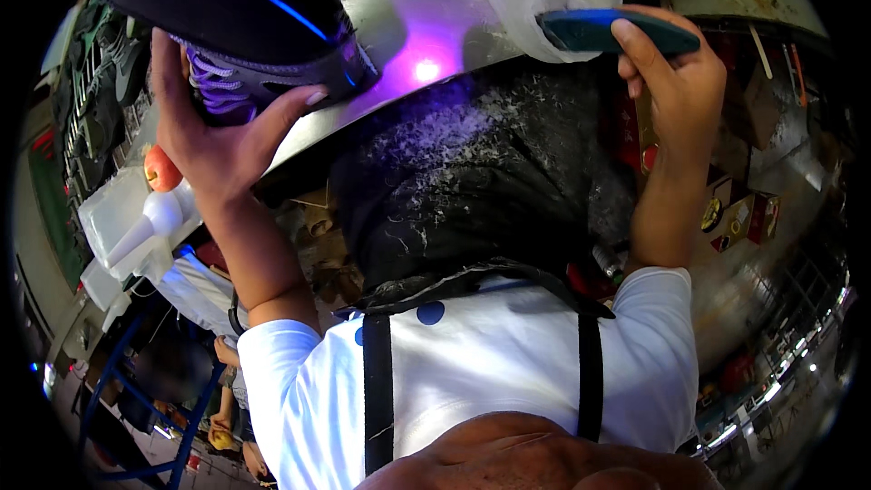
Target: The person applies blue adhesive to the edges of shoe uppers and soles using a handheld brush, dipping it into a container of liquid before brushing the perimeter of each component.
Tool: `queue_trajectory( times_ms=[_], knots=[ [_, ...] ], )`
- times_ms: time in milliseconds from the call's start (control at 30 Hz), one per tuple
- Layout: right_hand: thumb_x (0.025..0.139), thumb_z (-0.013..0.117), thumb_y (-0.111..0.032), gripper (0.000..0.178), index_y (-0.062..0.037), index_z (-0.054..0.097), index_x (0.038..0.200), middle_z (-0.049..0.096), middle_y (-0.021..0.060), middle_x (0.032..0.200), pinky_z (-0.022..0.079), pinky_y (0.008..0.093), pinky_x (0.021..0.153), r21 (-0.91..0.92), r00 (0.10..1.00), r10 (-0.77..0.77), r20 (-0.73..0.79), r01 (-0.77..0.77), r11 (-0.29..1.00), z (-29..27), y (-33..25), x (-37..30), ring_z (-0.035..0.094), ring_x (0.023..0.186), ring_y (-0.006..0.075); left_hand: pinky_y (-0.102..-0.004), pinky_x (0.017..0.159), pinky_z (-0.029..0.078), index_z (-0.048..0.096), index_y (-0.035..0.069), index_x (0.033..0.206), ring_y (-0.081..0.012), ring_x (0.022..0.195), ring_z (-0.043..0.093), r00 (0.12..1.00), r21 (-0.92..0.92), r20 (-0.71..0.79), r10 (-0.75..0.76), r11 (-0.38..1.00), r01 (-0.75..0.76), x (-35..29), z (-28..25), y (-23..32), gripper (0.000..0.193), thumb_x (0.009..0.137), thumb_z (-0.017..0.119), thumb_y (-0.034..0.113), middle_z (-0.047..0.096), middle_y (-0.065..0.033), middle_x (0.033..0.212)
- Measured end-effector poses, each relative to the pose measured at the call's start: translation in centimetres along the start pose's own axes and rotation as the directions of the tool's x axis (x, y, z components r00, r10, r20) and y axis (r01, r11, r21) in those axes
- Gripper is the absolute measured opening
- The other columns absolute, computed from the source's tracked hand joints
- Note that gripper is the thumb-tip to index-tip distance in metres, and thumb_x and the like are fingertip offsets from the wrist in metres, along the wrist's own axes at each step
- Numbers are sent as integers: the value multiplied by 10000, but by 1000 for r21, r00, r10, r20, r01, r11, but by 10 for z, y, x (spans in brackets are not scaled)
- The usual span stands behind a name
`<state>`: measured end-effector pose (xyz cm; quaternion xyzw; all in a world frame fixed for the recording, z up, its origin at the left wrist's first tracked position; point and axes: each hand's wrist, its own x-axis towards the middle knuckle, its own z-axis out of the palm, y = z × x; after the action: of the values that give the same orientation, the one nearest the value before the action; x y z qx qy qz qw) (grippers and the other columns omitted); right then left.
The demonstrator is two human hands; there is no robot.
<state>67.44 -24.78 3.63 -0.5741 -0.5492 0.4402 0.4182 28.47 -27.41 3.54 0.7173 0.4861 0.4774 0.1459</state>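
My left hand (218,145) is wrapped round a dark sneaker (295,73) with purple-lit laces, the thumb on its side and the fingers at the laces. A large black rounded thing (218,0) with a glowing blue stripe covers the shoe's upper part; I cannot make out what it is. In my right hand (671,73) is a flat, dark green tool (581,32), gripped between thumb and fingers. Its far end reaches over the mouth of a white translucent plastic container (508,0). Whether the tool touches what is inside is not visible.
Purple light shines on the metal tabletop (381,0). Pale scraps cling to the dark apron (435,172) over my lap. On the left are a red apple (161,169), a white plastic thing (145,231) and shoes on a rack (113,63). Small boxes (744,218) lie at right.
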Motion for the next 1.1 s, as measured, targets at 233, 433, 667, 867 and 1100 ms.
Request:
queue_trajectory(
  times_ms=[233,433,667,867,1100],
  knots=[
    [936,758,-146,243,33,720,1096,721,83,852,534,235,571,1,971,-17,239,17,1000,-14,7,16,670,675,106,-377,1044,495,197,-64,1589,-268,1229,602,942,46,191,-275,961,272,-11,-26,3,1193,683,959,82,543,-206,1419],
    [946,718,-149,230,44,671,1062,720,119,834,573,288,534,387,918,259,300,-365,847,-28,8,12,699,661,156,-386,1109,429,186,-16,1617,-284,1320,536,923,-409,226,-312,829,381,11,-22,0,1173,680,891,19,459,-218,1519],
    [1012,630,-222,311,74,658,1104,722,187,899,616,364,645,831,942,-125,311,-205,517,64,-12,3,721,743,259,-393,1090,493,315,-14,1573,-328,1275,610,822,-653,431,-372,500,569,13,5,19,1020,743,815,304,527,-258,1454],
    [993,656,-125,332,131,630,1201,701,292,1107,637,392,756,781,864,-471,178,167,602,97,-4,-4,740,882,294,-404,1251,187,127,-110,1591,-304,1515,309,828,-740,428,-362,385,551,11,9,21,1230,636,857,150,275,-235,1638],
    [945,711,-140,418,132,618,1249,698,290,1102,616,382,752,683,427,-752,502,338,648,39,-22,13,733,793,248,-402,1252,187,128,-111,1590,-312,1513,317,787,-734,463,-407,323,598,17,1,37,1237,616,858,113,283,-250,1632]
  ],
)
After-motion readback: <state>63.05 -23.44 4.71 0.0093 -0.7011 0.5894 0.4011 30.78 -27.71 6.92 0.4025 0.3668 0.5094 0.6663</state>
